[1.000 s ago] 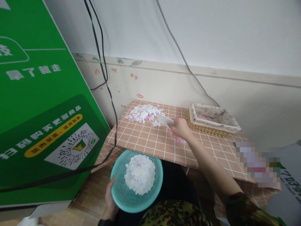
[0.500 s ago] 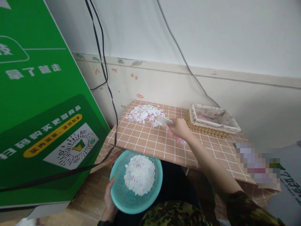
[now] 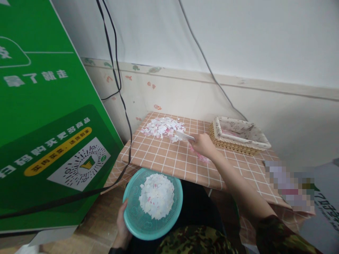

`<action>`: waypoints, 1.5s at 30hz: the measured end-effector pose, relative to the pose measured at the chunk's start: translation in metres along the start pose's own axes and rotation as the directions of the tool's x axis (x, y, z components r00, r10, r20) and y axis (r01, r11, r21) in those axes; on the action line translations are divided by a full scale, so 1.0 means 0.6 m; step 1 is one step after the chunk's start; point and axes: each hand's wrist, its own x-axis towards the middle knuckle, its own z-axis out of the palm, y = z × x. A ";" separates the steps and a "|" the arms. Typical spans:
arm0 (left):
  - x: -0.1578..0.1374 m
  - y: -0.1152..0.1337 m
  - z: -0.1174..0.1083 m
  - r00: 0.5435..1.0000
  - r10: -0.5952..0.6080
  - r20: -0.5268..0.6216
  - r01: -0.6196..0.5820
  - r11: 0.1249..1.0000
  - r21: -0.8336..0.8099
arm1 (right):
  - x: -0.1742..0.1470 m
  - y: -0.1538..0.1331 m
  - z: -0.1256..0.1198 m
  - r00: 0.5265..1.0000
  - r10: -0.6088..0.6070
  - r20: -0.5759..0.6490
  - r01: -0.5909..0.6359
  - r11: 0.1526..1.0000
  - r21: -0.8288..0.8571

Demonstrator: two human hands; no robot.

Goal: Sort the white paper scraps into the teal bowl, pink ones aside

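My left hand [image 3: 123,225] grips the left rim of a round teal plastic colander [image 3: 133,218], which is held below the table's front edge. A heap of small white paper scraps [image 3: 156,195] with a few pink bits lies inside it. Over the table, my right hand [image 3: 202,144] is closed on a thin, flat white card [image 3: 184,135]. The card's far end is at the right edge of a loose pile of white and pink paper scraps [image 3: 162,127]. Pink scraps [image 3: 202,157] lie on the cloth under my right wrist.
A brown checked cloth [image 3: 159,153] covers the table. At its back right stands a wicker basket [image 3: 242,146] with a floral lining. A green panel [image 3: 53,113] rises at the left, with black cables [image 3: 124,102] hanging before it. The wall is behind.
The card has tilted and now shows more edge-on, its tip slightly lower. Both hands and the colander stay nearly in place.
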 end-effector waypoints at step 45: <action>-0.011 0.004 0.004 1.000 -0.022 0.005 0.022 0.999 -0.027 | -0.018 -0.005 0.010 0.992 0.129 0.006 -0.126 0.960 0.251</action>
